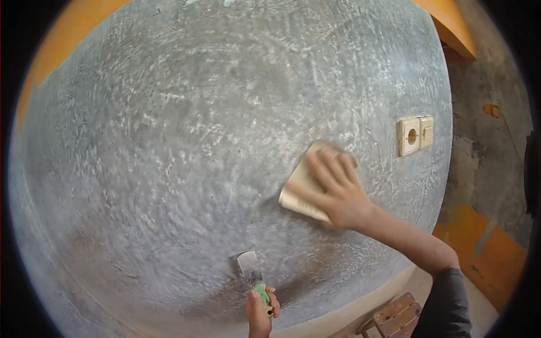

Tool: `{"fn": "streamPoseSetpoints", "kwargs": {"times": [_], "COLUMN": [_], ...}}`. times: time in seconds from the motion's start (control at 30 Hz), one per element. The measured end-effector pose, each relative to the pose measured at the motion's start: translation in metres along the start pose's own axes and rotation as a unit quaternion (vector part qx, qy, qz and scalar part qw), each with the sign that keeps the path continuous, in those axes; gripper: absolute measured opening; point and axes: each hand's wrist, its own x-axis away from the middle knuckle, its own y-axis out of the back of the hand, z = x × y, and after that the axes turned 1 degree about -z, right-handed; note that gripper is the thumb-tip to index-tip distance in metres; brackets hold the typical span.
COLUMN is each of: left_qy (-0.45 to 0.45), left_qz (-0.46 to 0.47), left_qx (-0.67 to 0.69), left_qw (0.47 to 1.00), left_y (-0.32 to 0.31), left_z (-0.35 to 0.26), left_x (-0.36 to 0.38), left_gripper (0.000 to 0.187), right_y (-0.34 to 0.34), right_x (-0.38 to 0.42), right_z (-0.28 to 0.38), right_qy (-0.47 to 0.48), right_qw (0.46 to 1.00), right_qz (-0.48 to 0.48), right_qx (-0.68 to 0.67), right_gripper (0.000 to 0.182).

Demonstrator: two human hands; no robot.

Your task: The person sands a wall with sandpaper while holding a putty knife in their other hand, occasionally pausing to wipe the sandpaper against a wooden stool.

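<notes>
My right hand [337, 191] presses a folded cream sheet of sandpaper [298, 204] against the rough grey wall [186, 141]. Its fingers lie over the sheet and are blurred by motion; faint print shows along the sheet's lower edge. Low in the view, my left hand [260, 315] is closed round the green handle of a putty knife [248, 266]. The knife's wide metal blade points upward, close to the wall, and casts a small shadow on it.
A socket and switch plate [416, 136] is mounted on the wall to the right of my right hand. A wooden stool [398, 316] stands below at the lower right. Orange paint [451, 25] borders the grey surface at the upper corners.
</notes>
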Motion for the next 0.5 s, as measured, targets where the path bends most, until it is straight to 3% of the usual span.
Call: {"fn": "streamPoseSetpoints", "kwargs": {"times": [0.07, 0.13, 0.17, 0.2, 0.27, 0.3, 0.33, 0.4, 0.43, 0.47, 0.5], "left_qy": [0.004, -0.009, -0.010, -0.011, -0.014, -0.008, 0.000, 0.001, -0.001, -0.001, -0.007], "left_qz": [-0.005, -0.008, -0.014, -0.020, -0.026, -0.027, -0.027, -0.023, -0.019, -0.018, -0.014], "left_qx": [0.000, -0.012, -0.014, -0.011, -0.010, -0.018, -0.026, -0.022, -0.016, -0.014, -0.004], "left_qw": [1.000, 1.000, 1.000, 1.000, 1.000, 0.999, 0.999, 0.999, 1.000, 1.000, 1.000], "left_y": [0.000, -0.002, -0.002, -0.004, -0.003, -0.003, -0.002, 0.002, 0.003, 0.006, 0.010], "left_z": [0.001, 0.001, 0.002, 0.004, 0.005, 0.007, 0.008, 0.007, 0.005, 0.006, 0.008], "left_x": [0.003, 0.005, 0.007, 0.009, 0.009, 0.009, 0.009, 0.011, 0.010, 0.009, 0.009], "left_gripper": [0.055, 0.055, 0.055, 0.055, 0.055, 0.056, 0.056, 0.056, 0.056, 0.056, 0.056], "right_y": [0.025, 0.022, 0.017, 0.016, 0.021, 0.029, 0.030, 0.031, 0.036, 0.033, 0.024], "right_x": [-0.018, -0.033, -0.036, -0.037, -0.040, -0.041, -0.042, -0.046, -0.047, -0.047, -0.045], "right_z": [-0.015, -0.046, -0.057, -0.047, -0.008, 0.012, 0.012, 0.007, -0.001, -0.008, -0.015], "right_qy": [0.012, -0.138, -0.175, -0.173, -0.029, 0.009, 0.009, 0.105, 0.000, 0.001, -0.103], "right_qw": [0.997, 0.982, 0.969, 0.969, 0.994, 0.998, 0.998, 0.989, 1.000, 1.000, 0.993], "right_qz": [0.074, -0.074, -0.174, -0.174, -0.103, 0.056, 0.057, 0.106, 0.016, 0.017, -0.050], "right_qx": [0.003, 0.103, 0.026, 0.021, 0.017, 0.012, 0.012, -0.004, 0.003, 0.004, 0.036], "right_gripper": [0.080, 0.074, 0.075, 0.075, 0.078, 0.079, 0.079, 0.080, 0.080, 0.080, 0.077]}}
